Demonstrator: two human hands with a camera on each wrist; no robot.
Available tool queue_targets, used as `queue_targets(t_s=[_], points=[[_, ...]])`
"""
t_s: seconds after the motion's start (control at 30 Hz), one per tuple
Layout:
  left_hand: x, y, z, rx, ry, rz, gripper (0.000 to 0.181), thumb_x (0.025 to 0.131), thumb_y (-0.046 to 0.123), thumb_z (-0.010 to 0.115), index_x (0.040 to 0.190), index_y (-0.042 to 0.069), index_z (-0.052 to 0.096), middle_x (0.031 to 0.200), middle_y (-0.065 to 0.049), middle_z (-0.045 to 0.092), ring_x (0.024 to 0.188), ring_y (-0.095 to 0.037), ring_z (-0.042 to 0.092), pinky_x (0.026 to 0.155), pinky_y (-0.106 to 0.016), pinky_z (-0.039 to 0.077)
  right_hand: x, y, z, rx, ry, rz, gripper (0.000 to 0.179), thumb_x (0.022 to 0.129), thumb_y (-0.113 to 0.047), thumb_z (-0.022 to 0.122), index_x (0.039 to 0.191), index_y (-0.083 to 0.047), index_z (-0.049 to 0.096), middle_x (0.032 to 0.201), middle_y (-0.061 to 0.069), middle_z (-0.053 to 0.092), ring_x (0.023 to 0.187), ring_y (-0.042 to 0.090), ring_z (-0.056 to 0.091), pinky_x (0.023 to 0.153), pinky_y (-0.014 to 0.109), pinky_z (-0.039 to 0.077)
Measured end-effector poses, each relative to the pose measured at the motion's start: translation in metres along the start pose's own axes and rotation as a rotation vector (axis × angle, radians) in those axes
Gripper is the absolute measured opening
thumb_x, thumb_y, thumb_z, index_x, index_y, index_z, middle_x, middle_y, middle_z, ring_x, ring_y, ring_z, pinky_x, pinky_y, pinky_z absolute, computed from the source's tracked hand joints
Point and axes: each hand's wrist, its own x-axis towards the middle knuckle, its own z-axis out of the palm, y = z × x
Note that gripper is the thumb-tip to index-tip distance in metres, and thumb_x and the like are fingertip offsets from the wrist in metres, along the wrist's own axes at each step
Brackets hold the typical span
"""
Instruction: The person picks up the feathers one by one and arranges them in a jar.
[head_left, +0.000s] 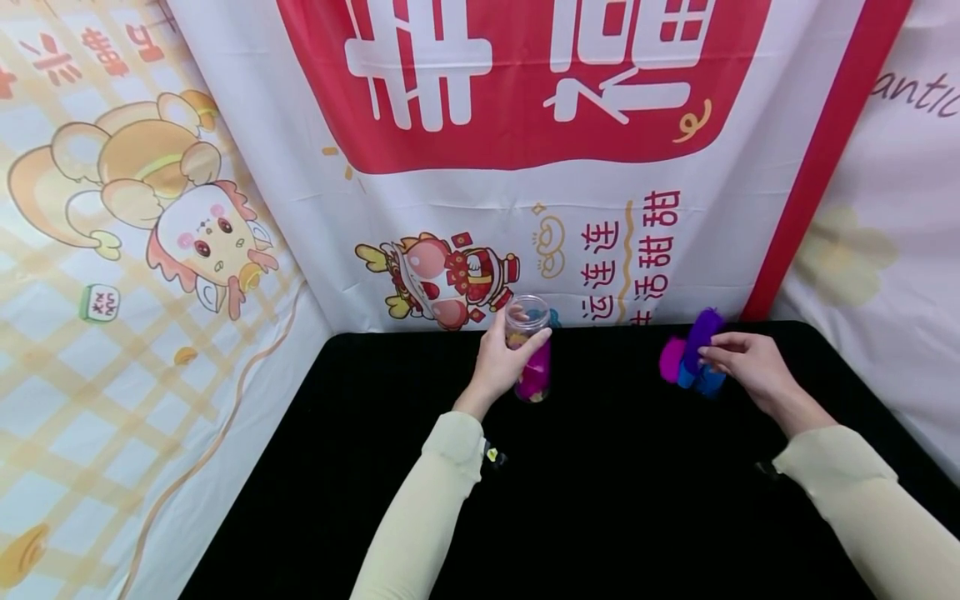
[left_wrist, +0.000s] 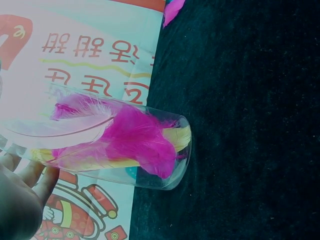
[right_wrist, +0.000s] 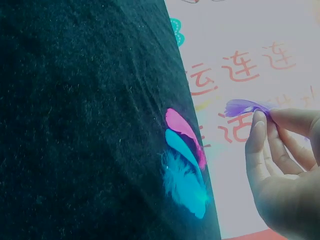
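Note:
My left hand (head_left: 495,367) grips a clear jar (head_left: 528,299) near its uncovered mouth, the base standing at the table's far edge. Inside it, the left wrist view shows magenta feathers (left_wrist: 135,135), a pale one and yellow ones. Off to the right, a purple feather (head_left: 702,335) is pinched between thumb and fingertips of my right hand (head_left: 753,371), held above the tabletop. Beneath and beside it lie a pink feather (head_left: 671,360) and blue feathers (head_left: 709,383), which the right wrist view shows apart from that hand.
Black cloth covers the table (head_left: 600,500). A printed white and red backdrop (head_left: 435,200) rises along its far edge, with printed hangings at both sides. A small teal piece (right_wrist: 176,32) shows at the far edge, partly behind the jar in the head view.

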Motion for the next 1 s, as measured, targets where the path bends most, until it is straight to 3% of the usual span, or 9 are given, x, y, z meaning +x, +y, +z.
queue_targets(t_s=[0.43, 0.63, 0.87, 1.0], points=[[-0.001, 0.0, 0.001, 0.026, 0.012, 0.02, 0.071, 0.092, 0.053, 0.073, 0.148, 0.019, 0.044, 0.141, -0.007, 0.057, 0.128, -0.019, 0.055, 0.108, -0.046, 0.044, -0.001, -0.011, 0.011, -0.075, 0.001, 0.009, 0.044, 0.101, -0.014, 0.067, 0.131, 0.013, 0.051, 0.089, -0.015, 0.073, 0.082, 0.003, 0.072, 0.071, 0.022, 0.058], [-0.002, 0.0, 0.002, 0.053, 0.033, 0.047, 0.069, 0.089, 0.06, 0.073, 0.143, 0.026, 0.046, 0.136, -0.006, 0.061, 0.123, -0.016, 0.058, 0.104, -0.043, 0.047, -0.002, -0.016, 0.015, -0.072, 0.004, 0.004, 0.044, 0.101, -0.016, 0.067, 0.13, 0.013, 0.052, 0.089, -0.015, 0.073, 0.083, 0.002, 0.072, 0.072, 0.022, 0.058], [-0.002, 0.0, 0.002, 0.053, 0.033, 0.047, 0.07, 0.091, 0.053, 0.073, 0.146, 0.02, 0.045, 0.135, -0.003, 0.061, 0.125, -0.017, 0.057, 0.106, -0.044, 0.046, -0.005, -0.022, 0.021, -0.104, 0.019, -0.021, 0.045, 0.1, -0.019, 0.069, 0.128, 0.012, 0.054, 0.087, -0.015, 0.073, 0.078, 0.0, 0.069, 0.07, 0.021, 0.057], [-0.003, 0.0, 0.002, 0.05, 0.036, 0.056, 0.07, 0.089, 0.058, 0.073, 0.144, 0.023, 0.046, 0.136, -0.005, 0.062, 0.125, -0.016, 0.057, 0.107, -0.043, 0.045, -0.006, -0.025, 0.025, -0.116, 0.027, -0.04, 0.045, 0.1, -0.022, 0.07, 0.127, 0.011, 0.056, 0.088, -0.014, 0.074, 0.079, 0.001, 0.069, 0.07, 0.022, 0.058]])
